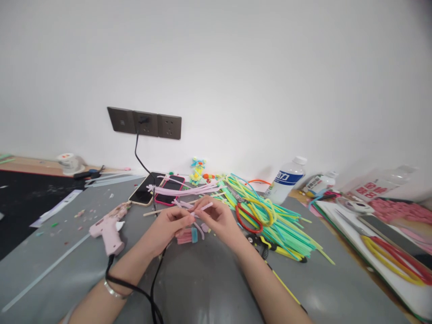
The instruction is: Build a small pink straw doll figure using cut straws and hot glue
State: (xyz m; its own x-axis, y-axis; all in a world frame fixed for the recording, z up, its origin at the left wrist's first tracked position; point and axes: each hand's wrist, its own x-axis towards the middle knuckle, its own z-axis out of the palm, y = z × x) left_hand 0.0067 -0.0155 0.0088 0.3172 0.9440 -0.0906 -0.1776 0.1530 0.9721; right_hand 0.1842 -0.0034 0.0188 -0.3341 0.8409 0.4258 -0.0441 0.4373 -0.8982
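A pale pink fuzzy stem [206, 206] is pinched between my two hands above the grey mat. My left hand [171, 221] has its fingertips closed on the stem's lower end. Touching it from the right, my right hand [216, 219] grips the same stem with thumb and forefinger. Just beneath the fingers are a bundle of short pink pieces [184, 236] with a blue band and a curved lilac stem [200, 230]. Behind the hands, more pale pink stems [189, 189] lie across two phones.
A pink glue gun [110, 231] with a black cable lies left. Green and yellow stems [286, 229], red-handled scissors [249, 220] and yellow-handled pliers [280, 249] lie right. A bottle [285, 180] stands behind, near a small yellow-blue figure [197, 172].
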